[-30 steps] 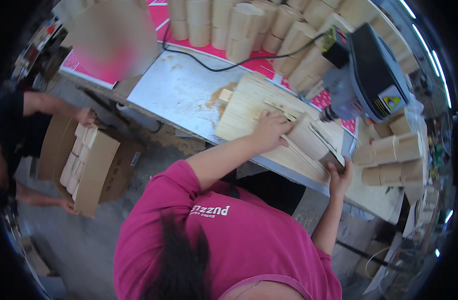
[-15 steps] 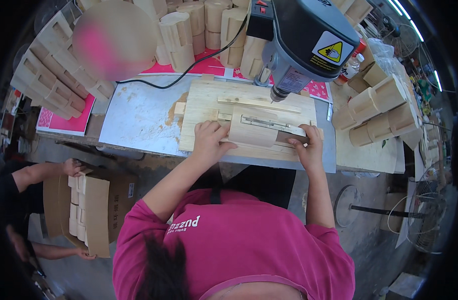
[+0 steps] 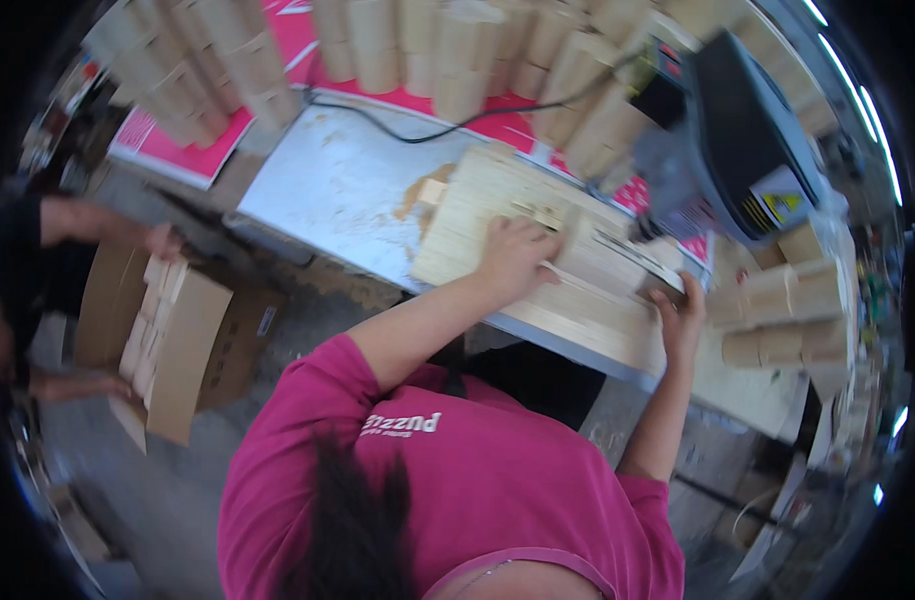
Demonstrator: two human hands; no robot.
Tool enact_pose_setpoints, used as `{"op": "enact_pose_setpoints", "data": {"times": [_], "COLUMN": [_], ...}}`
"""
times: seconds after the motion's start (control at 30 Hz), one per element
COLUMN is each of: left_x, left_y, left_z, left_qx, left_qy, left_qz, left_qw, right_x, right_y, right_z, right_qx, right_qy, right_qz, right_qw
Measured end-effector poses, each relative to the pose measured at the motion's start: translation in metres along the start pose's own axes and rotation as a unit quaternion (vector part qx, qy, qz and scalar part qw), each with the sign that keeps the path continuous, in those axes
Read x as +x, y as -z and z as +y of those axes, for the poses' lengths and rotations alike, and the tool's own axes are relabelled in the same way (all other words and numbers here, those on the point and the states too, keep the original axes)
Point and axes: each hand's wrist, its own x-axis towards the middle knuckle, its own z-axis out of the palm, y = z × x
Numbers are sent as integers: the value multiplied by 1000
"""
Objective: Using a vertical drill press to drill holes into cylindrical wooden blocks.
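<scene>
A pale, rounded wooden block (image 3: 595, 252) lies on a flat wooden board (image 3: 457, 225), a thin metal-looking strip set along its top. My left hand (image 3: 517, 260) is closed at the block's left end, thumb toward the near side. At the other end my right hand (image 3: 680, 312) pinches a dark flat bar (image 3: 659, 284) that sticks out of the block. Just above the block's far side hangs the chuck of a bench drill (image 3: 742, 150). Motion blurs the fingertips and the fine parts of the block.
Several stacked wooden cylinders (image 3: 467, 60) line the back of the workbench (image 3: 322, 185), with more (image 3: 777, 300) at the right. A black cable (image 3: 417, 138) crosses the back. At the left, another person's hands (image 3: 165, 243) hold a cardboard box (image 3: 202, 350) with wooden pieces inside.
The view has turned and shifted, so bench and drill appear tilted and farther right. Both my hands stay at the block's ends. The other person still holds the box.
</scene>
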Motion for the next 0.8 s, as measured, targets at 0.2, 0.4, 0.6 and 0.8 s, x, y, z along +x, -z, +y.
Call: {"op": "enact_pose_setpoints", "data": {"times": [0.2,0.4,0.6,0.8], "left_x": [-9,-14,-19,-22], "left_y": [-4,22,12,10], "left_z": [-15,-33,-35,-28], "left_qx": [23,-14,-22,-39], "left_qy": [-21,-3,-31,-3], "left_qz": [-32,-97,-37,15], "left_qw": [999,995,999,999], "right_x": [-9,-8,-11,-35], "right_y": [-10,-25,-38,-70], "right_z": [20,0,-16,14], "right_qx": [84,14,-53,83], "right_qy": [-47,-4,105,-131], "right_qz": [-35,-33,74,95], "right_qw": [995,999,990,983]}}
